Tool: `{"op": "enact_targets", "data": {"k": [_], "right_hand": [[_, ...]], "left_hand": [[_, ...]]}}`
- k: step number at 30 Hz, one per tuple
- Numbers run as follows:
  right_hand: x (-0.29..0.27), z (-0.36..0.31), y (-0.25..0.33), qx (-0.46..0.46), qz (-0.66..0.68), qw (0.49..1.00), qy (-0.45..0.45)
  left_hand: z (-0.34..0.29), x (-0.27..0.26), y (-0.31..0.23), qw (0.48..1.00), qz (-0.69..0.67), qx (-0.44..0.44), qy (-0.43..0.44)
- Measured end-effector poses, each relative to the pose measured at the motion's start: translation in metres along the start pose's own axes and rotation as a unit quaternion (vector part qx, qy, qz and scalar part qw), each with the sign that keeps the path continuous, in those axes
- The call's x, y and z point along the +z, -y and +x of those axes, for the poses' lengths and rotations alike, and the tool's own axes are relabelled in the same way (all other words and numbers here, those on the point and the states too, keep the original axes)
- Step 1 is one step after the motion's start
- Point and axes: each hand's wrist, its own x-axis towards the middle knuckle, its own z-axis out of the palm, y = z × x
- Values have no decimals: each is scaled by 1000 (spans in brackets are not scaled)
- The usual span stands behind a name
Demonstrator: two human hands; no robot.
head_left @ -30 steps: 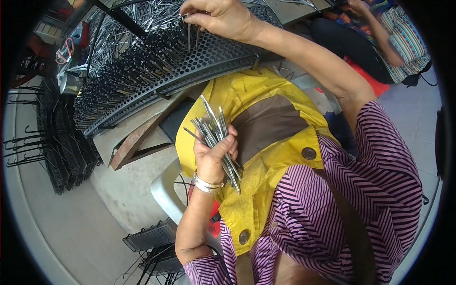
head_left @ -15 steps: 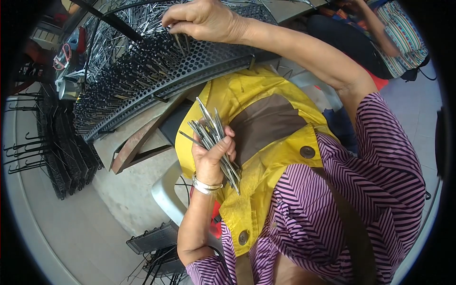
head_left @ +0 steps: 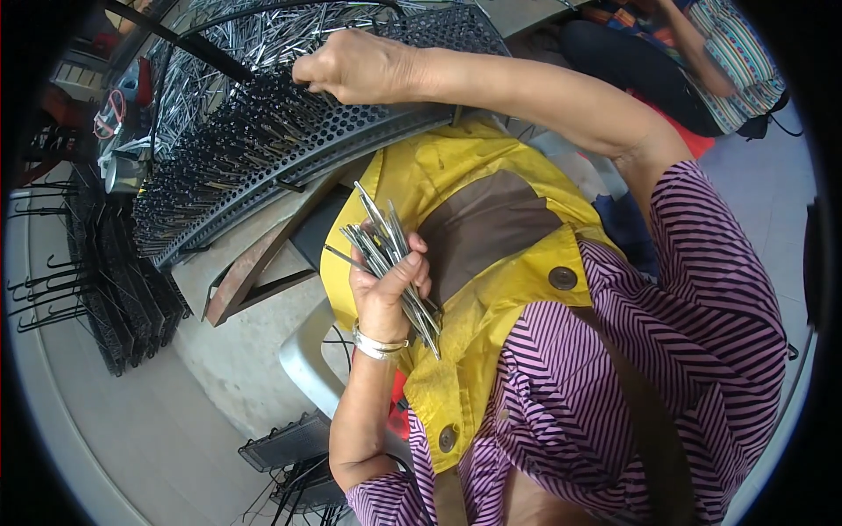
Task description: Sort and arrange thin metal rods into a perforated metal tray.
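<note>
My left hand (head_left: 386,294) is closed around a bundle of thin silvery metal rods (head_left: 386,254), which fan out above the fingers and stick out below the palm. It rests over the yellow apron in my lap. My right hand (head_left: 355,68) reaches to a black perforated rack (head_left: 364,121), fingers pinched together low over its holes. Whatever the pinched fingertips hold is hidden beneath them. Many dark-topped rods (head_left: 241,131) stand upright in the rack, packed closely to the left of my right hand. Bare holes show along the near edge and to the right.
Behind the rack lies a heap of loose silvery rods (head_left: 281,35). A metal cup (head_left: 124,174) and red-handled scissors (head_left: 110,114) are at the left. Black racks with hooks (head_left: 114,272) stand farther left. A co-worker's arm (head_left: 702,53) shows at the upper right.
My right hand has come down closer to the rack and slightly left; the rods that showed under its fingers are now hidden. My left hand keeps its bundle, almost unmoved.
</note>
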Motion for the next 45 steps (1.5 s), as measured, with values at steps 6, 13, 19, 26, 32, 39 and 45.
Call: {"op": "enact_targets", "data": {"k": [6,13,19,26,32,39,45], "right_hand": [[9,-9,7,41,20,995,-94],[12,-12,3,75,93,981,-151],[23,-5,2,35,41,987,-151],[2,-56,56,174,178,966,-62],[6,-82,74,363,628,674,141],[-26,-68,40,383,578,719,-43],[-16,-41,12,264,362,858,-250]], "left_hand": [[-1,0,0,1000,-4,0,0],[0,-2,2,1000,5,-2,1],[-3,4,0,1000,12,5,0],[-2,0,0,1000,12,10,12],[-5,7,-3,999,21,1,44],[-3,3,0,1000,-11,-19,17],[2,-7,1,999,-41,-16,-13]]}}
